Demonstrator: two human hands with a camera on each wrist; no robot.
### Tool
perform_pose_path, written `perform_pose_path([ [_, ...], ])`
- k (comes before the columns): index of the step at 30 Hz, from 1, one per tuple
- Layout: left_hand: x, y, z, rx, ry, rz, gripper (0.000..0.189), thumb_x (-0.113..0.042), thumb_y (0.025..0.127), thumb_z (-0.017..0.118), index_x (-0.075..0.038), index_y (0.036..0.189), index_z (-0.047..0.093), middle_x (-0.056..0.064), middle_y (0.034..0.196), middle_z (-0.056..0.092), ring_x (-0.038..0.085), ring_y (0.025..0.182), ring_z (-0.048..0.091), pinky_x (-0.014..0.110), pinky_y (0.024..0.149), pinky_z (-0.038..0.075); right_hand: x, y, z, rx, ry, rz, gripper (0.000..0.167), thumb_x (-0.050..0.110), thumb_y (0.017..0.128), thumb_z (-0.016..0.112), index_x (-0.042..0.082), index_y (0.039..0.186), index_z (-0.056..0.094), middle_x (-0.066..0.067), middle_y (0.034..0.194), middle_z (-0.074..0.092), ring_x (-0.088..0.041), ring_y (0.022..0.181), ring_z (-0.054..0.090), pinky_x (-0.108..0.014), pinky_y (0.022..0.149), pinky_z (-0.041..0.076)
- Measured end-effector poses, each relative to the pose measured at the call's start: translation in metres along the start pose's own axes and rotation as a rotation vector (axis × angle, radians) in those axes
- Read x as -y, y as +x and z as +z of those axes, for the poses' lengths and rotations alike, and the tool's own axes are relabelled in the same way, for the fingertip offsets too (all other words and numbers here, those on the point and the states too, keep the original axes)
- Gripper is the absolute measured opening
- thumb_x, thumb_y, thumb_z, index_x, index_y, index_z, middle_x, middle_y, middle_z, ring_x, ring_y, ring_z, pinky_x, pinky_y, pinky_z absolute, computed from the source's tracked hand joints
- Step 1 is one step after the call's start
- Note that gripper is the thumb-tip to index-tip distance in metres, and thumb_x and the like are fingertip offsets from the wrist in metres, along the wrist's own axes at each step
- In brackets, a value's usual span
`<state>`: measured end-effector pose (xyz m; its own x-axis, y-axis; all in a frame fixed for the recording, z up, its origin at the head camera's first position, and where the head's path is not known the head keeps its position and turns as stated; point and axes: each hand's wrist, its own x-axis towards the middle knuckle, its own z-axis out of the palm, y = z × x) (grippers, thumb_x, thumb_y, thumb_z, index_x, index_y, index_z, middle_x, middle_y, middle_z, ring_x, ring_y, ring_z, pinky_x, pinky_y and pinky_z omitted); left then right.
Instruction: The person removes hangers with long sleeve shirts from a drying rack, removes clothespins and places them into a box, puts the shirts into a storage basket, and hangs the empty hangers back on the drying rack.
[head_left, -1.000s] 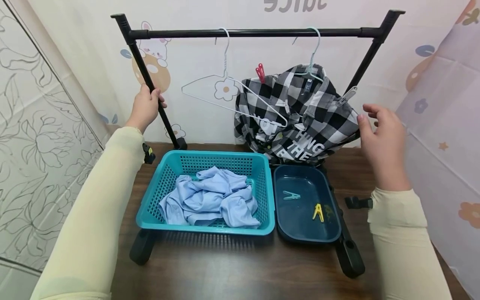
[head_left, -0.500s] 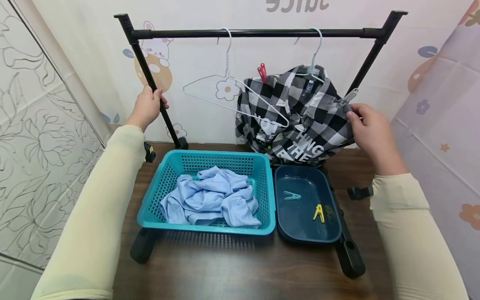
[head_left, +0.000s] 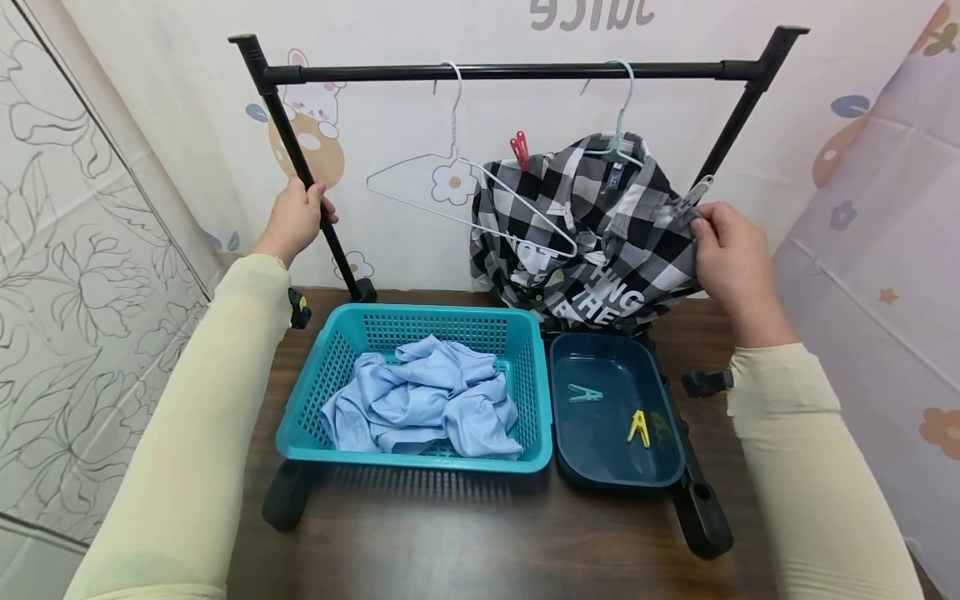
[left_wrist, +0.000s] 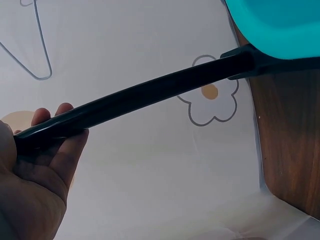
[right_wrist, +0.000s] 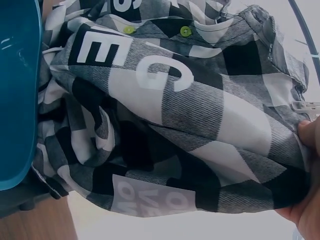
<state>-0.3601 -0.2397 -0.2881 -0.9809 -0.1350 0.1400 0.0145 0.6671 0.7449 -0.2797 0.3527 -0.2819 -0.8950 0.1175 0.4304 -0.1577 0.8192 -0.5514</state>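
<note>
My left hand (head_left: 295, 218) grips the left black upright of the clothes rack (head_left: 480, 72); in the left wrist view its fingers (left_wrist: 70, 155) curl round the tube. On the right, my right hand (head_left: 731, 254) pinches the edge of a black-and-white checked shirt (head_left: 585, 225) with white lettering. That shirt hangs from a pale blue hanger (head_left: 619, 137) hooked on the bar. A grey clothespin (head_left: 692, 197) is clipped on it just above my right fingers, and a red clothespin (head_left: 519, 150) at its other side. A bare white wire hanger (head_left: 453, 150) hangs left of it, overlapping the shirt.
A turquoise basket (head_left: 300, 417) with a crumpled light blue garment (head_left: 427, 400) stands in front of the rack. Beside it is a dark blue tray (head_left: 600, 467) with a light blue clothespin (head_left: 585, 393) and a yellow clothespin (head_left: 638, 427). The rack's black feet (head_left: 701, 521) reach forward on both sides.
My right hand has moved left from beside the shirt and taken hold of its edge. The pale blue hanger has shifted slightly left with the shirt. The left hand keeps its grip.
</note>
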Motion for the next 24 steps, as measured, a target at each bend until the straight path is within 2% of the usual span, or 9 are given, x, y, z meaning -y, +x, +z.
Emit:
perform_pose_path([
  [10,-0.002,0.000,-0.001,0.015,0.008,-0.001,0.055,-0.048,0.111,0.023,-0.003,0.142,0.036,0.011,0.121,0.065,0.028,0.119,0.061,0.044,0.101,0.044,0.009,0.002,-0.003,-0.165,0.001,-0.033,0.037,0.033,0.110,0.043,0.007,0.127,0.065,-0.015,0.115,0.068,-0.027,0.087,0.050,-0.029,0.072,0.032],
  [17,0.000,0.001,0.000,0.008,0.003,-0.005,0.054,-0.047,0.111,0.023,-0.004,0.141,0.036,0.009,0.120,0.063,0.026,0.118,0.062,0.046,0.106,0.043,0.017,0.002,-0.015,-0.225,0.039,-0.024,0.038,0.032,0.111,0.042,0.005,0.127,0.063,-0.013,0.109,0.062,-0.015,0.083,0.044,-0.026,0.071,0.031],
  [21,0.000,-0.002,0.003,0.015,0.001,-0.006,0.054,-0.048,0.111,0.023,-0.004,0.140,0.038,0.011,0.120,0.064,0.027,0.118,0.062,0.046,0.105,0.043,0.015,-0.003,-0.024,-0.260,0.049,-0.007,0.035,0.032,0.109,0.046,0.007,0.124,0.066,0.002,0.103,0.063,-0.002,0.079,0.042,-0.022,0.071,0.030],
  [24,-0.003,-0.004,0.004,0.013,-0.008,0.005,0.054,-0.047,0.111,0.024,-0.004,0.140,0.038,0.012,0.121,0.063,0.027,0.117,0.062,0.045,0.103,0.045,0.010,-0.008,-0.029,-0.274,0.056,-0.027,0.033,0.031,0.108,0.050,0.006,0.120,0.069,0.012,0.096,0.059,0.004,0.077,0.041,-0.020,0.069,0.029],
])
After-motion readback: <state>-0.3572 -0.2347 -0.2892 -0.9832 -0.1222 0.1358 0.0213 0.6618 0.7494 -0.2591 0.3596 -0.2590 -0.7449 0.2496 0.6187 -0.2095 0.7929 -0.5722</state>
